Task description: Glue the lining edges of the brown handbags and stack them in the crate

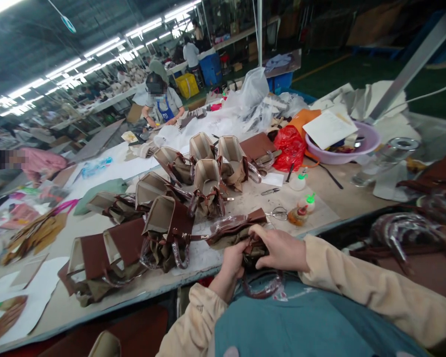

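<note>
Both my hands grip an olive and brown handbag (233, 229) at the table's near edge. My left hand (233, 262) is closed on its lower side. My right hand (278, 247) is closed over its right end, thumb on top. A plastic-wrapped handle loop (262, 287) hangs from the bag over my lap. Several similar bags (171, 213) stand and lie on the table just beyond, to the left and ahead.
Scissors (279, 213) and glue bottles (305, 202) lie right of the bag. A purple basin (342, 151) with papers, a red plastic bag (292, 146) and a glass jar (384, 161) sit farther right. Other workers (159, 101) sit at the table's far end.
</note>
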`<state>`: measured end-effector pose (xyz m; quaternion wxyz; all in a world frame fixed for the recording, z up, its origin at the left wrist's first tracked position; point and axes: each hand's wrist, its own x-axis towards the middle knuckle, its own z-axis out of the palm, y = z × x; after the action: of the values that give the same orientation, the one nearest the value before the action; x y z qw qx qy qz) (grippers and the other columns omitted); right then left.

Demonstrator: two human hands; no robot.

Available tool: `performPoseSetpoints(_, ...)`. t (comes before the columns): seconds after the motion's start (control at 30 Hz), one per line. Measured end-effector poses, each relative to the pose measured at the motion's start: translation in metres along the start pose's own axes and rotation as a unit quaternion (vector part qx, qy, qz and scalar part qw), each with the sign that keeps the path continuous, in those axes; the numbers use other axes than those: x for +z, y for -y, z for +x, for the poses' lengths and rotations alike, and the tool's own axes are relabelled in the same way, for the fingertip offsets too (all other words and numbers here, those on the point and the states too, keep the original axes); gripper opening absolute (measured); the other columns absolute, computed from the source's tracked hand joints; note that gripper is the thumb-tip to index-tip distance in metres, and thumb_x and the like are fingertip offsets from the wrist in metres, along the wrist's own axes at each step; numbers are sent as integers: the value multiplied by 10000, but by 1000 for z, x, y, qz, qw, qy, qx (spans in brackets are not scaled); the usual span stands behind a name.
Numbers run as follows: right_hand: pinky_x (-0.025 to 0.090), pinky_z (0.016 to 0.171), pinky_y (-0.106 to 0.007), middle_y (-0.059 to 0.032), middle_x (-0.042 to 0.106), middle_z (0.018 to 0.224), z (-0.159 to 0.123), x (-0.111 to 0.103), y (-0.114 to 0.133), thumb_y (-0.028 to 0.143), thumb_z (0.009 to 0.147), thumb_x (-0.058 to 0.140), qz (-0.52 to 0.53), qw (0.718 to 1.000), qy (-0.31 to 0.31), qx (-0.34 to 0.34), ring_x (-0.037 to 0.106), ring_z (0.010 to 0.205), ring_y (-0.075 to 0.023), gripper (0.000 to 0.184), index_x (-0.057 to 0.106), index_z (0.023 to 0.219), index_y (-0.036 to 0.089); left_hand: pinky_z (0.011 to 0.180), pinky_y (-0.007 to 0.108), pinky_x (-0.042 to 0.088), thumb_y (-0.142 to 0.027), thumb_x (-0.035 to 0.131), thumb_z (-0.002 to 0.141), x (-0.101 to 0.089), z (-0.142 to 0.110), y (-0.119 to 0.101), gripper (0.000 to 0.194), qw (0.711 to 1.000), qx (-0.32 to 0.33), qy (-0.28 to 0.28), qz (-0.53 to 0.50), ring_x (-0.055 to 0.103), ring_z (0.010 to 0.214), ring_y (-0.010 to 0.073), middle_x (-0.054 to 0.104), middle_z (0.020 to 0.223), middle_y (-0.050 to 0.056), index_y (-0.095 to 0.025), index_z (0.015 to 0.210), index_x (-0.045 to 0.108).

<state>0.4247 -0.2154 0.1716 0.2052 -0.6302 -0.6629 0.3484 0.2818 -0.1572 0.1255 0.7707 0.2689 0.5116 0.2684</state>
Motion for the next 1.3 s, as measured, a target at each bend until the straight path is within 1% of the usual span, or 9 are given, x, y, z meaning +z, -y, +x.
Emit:
performPoseSetpoints(0.1, 462, 853, -394, -173, 628, 1145, 3, 22, -4, 424, 552, 877, -26, 996, 82, 23, 616, 1055, -348, 1168, 266, 1512, 163, 626, 307, 432, -217, 738, 532, -2, 3, 16, 153, 998, -34, -32, 39, 527, 579, 164, 591, 575, 36, -123, 592, 633)
performPoseSetpoints(0.17, 464, 830, -396, -196, 608, 1142, 5, 37, -8, 485, 556, 864, -46, 994, 76, 58, 619, 1046, -364, 1203, 239, 1534, 170, 588, 295, 399, -212, 683, 556, -3, 3, 23, 115, 997, -44, -38, 58, 495, 565, 148, 587, 592, 36, -125, 607, 628)
performPoseSetpoints(0.4, 434, 712, -311, -100, 668, 932, 13, 57, -15, 270, 711, 720, -73, 997, 18, 13, 650, 866, -261, 519, 634, 1221, 220, 672, 279, 424, -175, 602, 602, -6, -5, 20, 104, 993, -61, -6, 99, 569, 727, 182, 649, 720, 56, -147, 698, 629)
performPoseSetpoints(0.57, 427, 749, -301, -97, 685, 932, 16, 54, -22, 157, 768, 587, -55, 998, 12, -3, 640, 889, -233, 285, 703, 1026, 189, 687, 281, 439, -291, 723, 663, -21, -19, -3, 168, 982, -108, 76, 138, 591, 704, 192, 672, 692, 71, -134, 698, 673)
performPoseSetpoints(0.73, 438, 768, -297, -83, 682, 900, 12, 49, -31, 95, 738, 556, -37, 999, -1, -9, 633, 874, -217, 313, 718, 989, 189, 514, 185, 415, -422, 771, 729, -56, -49, -42, 344, 969, -145, 65, 189, 564, 553, 101, 703, 737, 88, -94, 813, 709)
performPoseSetpoints(0.83, 449, 785, -290, -74, 676, 928, 11, 47, -32, 80, 734, 544, -29, 999, -22, -11, 630, 884, -205, 374, 702, 1054, 193, 592, 213, 532, -577, 587, 828, -65, -59, -50, 587, 958, -264, 76, 86, 700, 677, 191, 730, 881, 208, -17, 976, 685)
performPoseSetpoints(0.93, 458, 803, -288, -58, 672, 927, 12, 45, -31, 69, 726, 530, -2, 997, -65, -36, 627, 890, -198, 421, 684, 1095, 201, 648, 233, 568, -607, 568, 825, -55, -52, -43, 660, 941, -316, 121, -23, 730, 844, 302, 708, 971, 290, 20, 1016, 645)
performPoseSetpoints(1.07, 474, 774, -289, -49, 666, 874, 12, 41, -33, 57, 700, 514, 35, 989, -102, -99, 625, 836, -193, 442, 683, 1084, 197, 755, 320, 596, -584, 537, 856, -38, -32, -26, 652, 940, -262, 188, -112, 698, 989, 351, 702, 1079, 250, -42, 1217, 578)
performPoseSetpoints(1.3, 490, 793, -303, -62, 674, 914, 5, 34, -42, 71, 734, 490, 59, 982, -117, -135, 628, 860, -196, 433, 673, 1101, 208, 776, 269, 586, -666, 415, 869, -65, -31, -14, 861, 927, -310, 193, -85, 691, 1020, 328, 662, 1114, 330, 112, 1213, 550)
